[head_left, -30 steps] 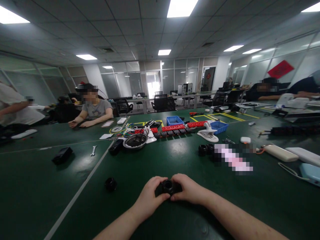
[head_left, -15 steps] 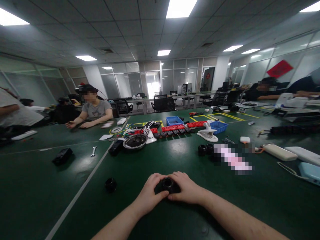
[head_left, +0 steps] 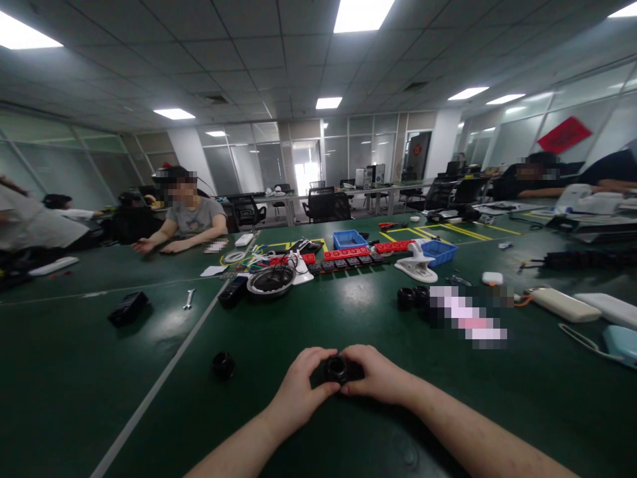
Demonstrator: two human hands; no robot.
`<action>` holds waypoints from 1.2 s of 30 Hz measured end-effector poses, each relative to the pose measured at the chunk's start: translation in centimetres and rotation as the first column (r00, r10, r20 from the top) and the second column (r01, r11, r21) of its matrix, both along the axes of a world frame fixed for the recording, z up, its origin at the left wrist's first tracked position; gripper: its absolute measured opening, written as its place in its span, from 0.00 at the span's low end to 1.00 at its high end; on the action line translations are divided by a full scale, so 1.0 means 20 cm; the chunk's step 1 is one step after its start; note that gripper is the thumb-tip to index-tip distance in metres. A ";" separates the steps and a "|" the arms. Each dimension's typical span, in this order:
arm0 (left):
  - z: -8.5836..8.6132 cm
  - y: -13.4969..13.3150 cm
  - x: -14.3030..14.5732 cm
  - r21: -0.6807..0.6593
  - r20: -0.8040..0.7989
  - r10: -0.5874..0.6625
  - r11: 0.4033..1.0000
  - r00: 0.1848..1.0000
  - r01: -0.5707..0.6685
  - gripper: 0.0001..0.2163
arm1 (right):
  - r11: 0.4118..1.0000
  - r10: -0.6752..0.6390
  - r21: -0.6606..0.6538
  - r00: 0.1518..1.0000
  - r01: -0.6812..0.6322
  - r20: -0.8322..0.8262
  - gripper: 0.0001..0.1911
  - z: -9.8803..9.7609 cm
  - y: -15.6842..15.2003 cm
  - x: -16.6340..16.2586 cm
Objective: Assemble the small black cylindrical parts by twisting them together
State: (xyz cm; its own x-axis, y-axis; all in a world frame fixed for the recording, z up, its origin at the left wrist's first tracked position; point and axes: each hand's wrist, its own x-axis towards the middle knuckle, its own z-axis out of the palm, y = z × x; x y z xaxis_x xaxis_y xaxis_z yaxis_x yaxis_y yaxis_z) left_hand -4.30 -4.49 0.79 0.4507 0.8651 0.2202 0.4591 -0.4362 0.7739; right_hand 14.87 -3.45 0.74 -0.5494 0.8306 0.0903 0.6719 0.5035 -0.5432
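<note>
Just above the green table, a black ring-shaped part (head_left: 336, 367) with a round hole facing up is between my two hands. My left hand (head_left: 309, 380) curves round its left side, thumb at the near edge and fingers at the far edge. From the right, my right hand (head_left: 371, 373) grips it with thumb and fingers in the same way. The fingers hide part of its sides. A similar black part (head_left: 223, 365) lies on the table to the left of my hands. Farther off on the right stand two more black round parts (head_left: 406, 298), side by side.
The green table (head_left: 279, 325) carries a wrench (head_left: 188, 299) and a black box-like item (head_left: 128, 309) on the left. Beyond are a round dish (head_left: 271, 281), red strips (head_left: 346, 253) and blue bins (head_left: 349, 239). Power banks (head_left: 562, 305) lie right. A co-worker (head_left: 192, 216) sits across.
My right hand's fingers have drawn in slightly and more of the ring-shaped part's top shows. The whole view has shifted a little; both hands stay around the part.
</note>
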 end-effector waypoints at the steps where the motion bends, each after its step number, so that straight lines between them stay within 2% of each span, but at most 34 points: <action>1: 0.00 0.00 0.01 -0.011 0.016 0.006 1.000 1.000 -0.005 0.18 | 1.000 -0.030 -0.001 0.999 0.030 0.014 0.16 0.00 0.00 -0.01; 5: -0.02 0.01 0.03 -0.031 0.048 0.059 0.998 0.997 -0.057 0.17 | 0.982 -0.160 0.119 0.980 0.146 0.120 0.24 -0.01 -0.01 -0.06; 8: -0.03 0.01 0.03 -0.026 0.045 0.060 0.998 0.997 -0.059 0.17 | 0.975 -0.169 0.168 0.975 0.144 0.146 0.28 -0.01 -0.02 -0.08; 13: -0.03 0.01 0.02 0.010 0.048 0.019 1.000 0.999 -0.019 0.20 | 0.996 -0.012 0.084 0.998 0.007 0.062 0.31 0.01 -0.02 -0.02; 17: -0.02 0.00 0.00 0.040 0.001 0.018 0.999 1.000 -0.018 0.17 | 0.998 0.059 0.019 0.997 -0.060 0.042 0.24 0.03 -0.01 0.03; 21: 0.00 0.00 -0.02 0.006 -0.006 -0.072 0.997 0.997 0.072 0.18 | 0.995 0.095 0.014 0.994 -0.095 0.047 0.17 0.04 0.00 0.04; 25: 0.02 0.00 -0.01 -0.053 -0.004 -0.114 0.992 0.994 0.113 0.17 | 0.999 0.037 -0.014 0.997 -0.036 0.067 0.19 0.03 -0.01 0.02; 30: 0.00 0.00 0.02 -0.080 -0.001 0.013 0.997 1.000 -0.013 0.14 | 0.988 -0.115 0.128 0.973 0.090 0.200 0.27 0.01 -0.04 -0.04; 33: -0.01 0.00 0.02 -0.081 0.001 0.007 0.997 1.000 -0.007 0.15 | 0.986 -0.111 0.148 0.975 0.082 0.195 0.28 0.02 -0.05 -0.05; 36: 0.00 0.00 0.01 -0.068 0.005 -0.044 0.997 0.999 0.044 0.16 | 0.996 -0.038 0.087 0.993 0.029 0.113 0.28 0.04 -0.06 -0.03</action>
State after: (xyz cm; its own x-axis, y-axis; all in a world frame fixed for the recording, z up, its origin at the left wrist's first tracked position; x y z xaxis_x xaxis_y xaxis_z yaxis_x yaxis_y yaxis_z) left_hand -4.01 -4.49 0.87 0.4883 0.8573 0.1633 0.4378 -0.4026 0.8039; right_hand 14.20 -4.59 1.55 -0.5321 0.8409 0.0993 0.7444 0.5204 -0.4184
